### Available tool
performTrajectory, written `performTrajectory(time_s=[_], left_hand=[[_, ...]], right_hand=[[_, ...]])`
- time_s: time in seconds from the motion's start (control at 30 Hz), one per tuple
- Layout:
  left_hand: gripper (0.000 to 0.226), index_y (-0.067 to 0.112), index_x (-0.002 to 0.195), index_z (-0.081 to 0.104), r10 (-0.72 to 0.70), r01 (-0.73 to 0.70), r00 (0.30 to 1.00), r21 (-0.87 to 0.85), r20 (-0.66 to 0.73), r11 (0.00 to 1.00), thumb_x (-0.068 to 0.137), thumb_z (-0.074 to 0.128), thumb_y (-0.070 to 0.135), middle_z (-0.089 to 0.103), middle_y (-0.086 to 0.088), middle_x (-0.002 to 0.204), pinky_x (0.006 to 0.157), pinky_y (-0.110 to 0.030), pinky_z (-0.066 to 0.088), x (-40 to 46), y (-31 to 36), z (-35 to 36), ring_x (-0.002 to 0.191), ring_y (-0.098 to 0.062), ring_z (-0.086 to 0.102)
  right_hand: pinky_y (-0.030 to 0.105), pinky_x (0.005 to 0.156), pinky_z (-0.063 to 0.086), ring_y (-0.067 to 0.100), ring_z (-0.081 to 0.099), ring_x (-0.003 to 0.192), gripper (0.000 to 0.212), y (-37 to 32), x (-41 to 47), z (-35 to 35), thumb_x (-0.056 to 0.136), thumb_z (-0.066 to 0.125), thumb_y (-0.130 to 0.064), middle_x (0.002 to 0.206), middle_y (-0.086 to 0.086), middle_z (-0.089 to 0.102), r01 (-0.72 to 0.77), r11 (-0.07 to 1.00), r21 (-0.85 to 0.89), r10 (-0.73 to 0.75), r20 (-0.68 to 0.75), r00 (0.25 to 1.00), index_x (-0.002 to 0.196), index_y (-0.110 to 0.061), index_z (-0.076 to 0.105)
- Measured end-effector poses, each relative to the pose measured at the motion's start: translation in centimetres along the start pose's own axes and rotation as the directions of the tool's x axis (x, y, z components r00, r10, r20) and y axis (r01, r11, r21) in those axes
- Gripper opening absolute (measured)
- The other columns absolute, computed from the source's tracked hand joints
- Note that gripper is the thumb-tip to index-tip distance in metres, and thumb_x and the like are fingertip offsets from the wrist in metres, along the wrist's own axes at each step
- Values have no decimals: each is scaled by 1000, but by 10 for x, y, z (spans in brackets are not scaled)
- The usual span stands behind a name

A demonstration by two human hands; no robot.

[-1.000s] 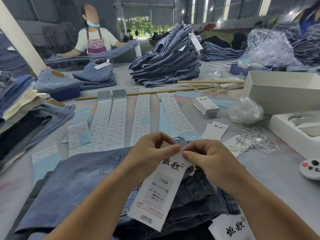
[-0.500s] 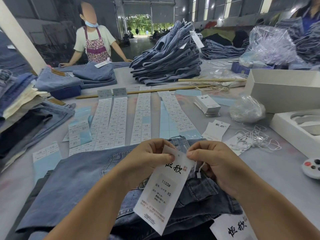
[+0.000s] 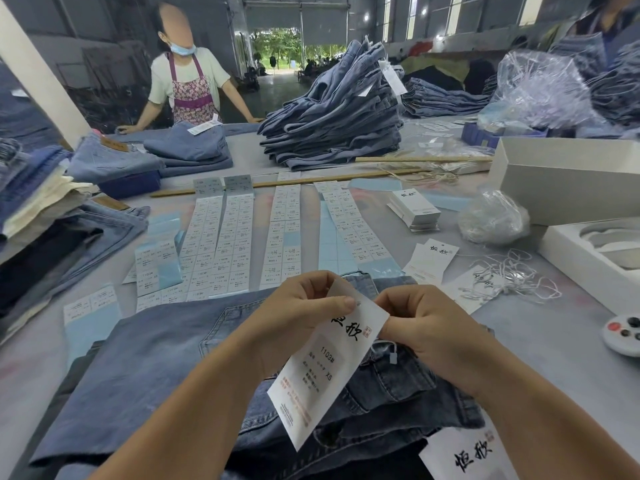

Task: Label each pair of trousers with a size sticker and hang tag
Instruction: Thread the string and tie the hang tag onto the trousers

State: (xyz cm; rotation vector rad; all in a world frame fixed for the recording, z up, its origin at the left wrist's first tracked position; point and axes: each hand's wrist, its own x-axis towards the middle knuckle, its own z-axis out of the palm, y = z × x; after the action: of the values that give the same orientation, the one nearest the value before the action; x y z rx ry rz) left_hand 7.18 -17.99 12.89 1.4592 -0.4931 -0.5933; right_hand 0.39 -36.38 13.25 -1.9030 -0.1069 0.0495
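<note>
Hang tag [image 3: 325, 372] top pinched between left fingers [image 3: 341, 302]

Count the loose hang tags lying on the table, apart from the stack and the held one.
3: one hang tag right of the sticker strips, one under the white strings, one near my right forearm. More may be hidden.

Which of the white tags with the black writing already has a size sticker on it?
The hang tag pinched by both hands, over the jeans. Its sticker reads 1103 and XS; the loose tag by the strings shows only the black writing.
</note>
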Motion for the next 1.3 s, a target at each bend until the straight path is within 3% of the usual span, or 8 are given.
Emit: performTrajectory(time_s=[0.13,0.4,0.73,0.9,1.0,1.1,1.17,1.3], left_hand=[[8,11,85,71,-8,8,1000,14,3,1000,79,72,16,69,-11,81,64,-28,53,1,-1,1,71,-22,66],[20,10,95,71,-59,59,998,3,-2,998,77,74,16,70,-11,87,64,-27,52,1,-5,1,73,-21,65],[27,12,105,67,-58,58,998,-23,-34,998,79,76,12,69,0,77,50,-13,44,3,-10,4,56,-6,60],[40,12,107,65,-45,46,991,10,-127,999,73,84,17,70,-1,86,58,-15,49,2,-12,8,67,-8,65],[40,16,97,66,27,5,971,136,-238,991,65,89,24,65,-2,86,67,-18,50,3,-11,9,74,-9,61],[14,16,87,73,75,-33,979,214,-188,976,78,80,24,66,-19,83,75,-30,48,2,-9,12,77,-18,59],[7,21,85,77,90,-44,983,273,-159,961,89,72,20,72,-14,86,77,-26,50,0,-7,15,78,-15,63],[14,22,86,77,152,-76,975,400,-162,913,93,67,17,75,-2,82,81,-35,54,-2,-6,17,80,-16,68]], right_hand=[[24,64,45,21,51,66,11,1,-2,0,87,72,-20,82,31,61,32,999,24,-32,19,999,78,-14,74],[46,70,41,28,51,71,32,6,0,3,70,71,-45,85,36,57,72,993,94,-70,-21,997,81,-15,74],[41,67,38,24,46,67,17,12,0,4,77,67,-31,71,21,54,96,990,105,-88,-73,993,80,-14,72],[54,74,48,40,57,74,9,13,0,7,89,68,-15,83,27,63,102,994,43,-98,-91,991,82,-13,71],[46,69,49,30,57,70,10,14,0,6,90,67,-16,80,21,64,103,995,3,-102,-102,990,81,-15,71],[26,60,48,18,55,65,13,14,0,6,91,67,-20,77,21,62,105,994,33,-102,-97,990,83,-11,71],[14,56,43,6,52,59,15,13,1,7,91,66,-18,66,11,58,99,993,68,-92,-103,990,82,-7,71],[16,57,41,8,50,61,16,13,1,8,91,66,-21,67,5,58,91,995,38,-86,-109,990,80,-10,71]])
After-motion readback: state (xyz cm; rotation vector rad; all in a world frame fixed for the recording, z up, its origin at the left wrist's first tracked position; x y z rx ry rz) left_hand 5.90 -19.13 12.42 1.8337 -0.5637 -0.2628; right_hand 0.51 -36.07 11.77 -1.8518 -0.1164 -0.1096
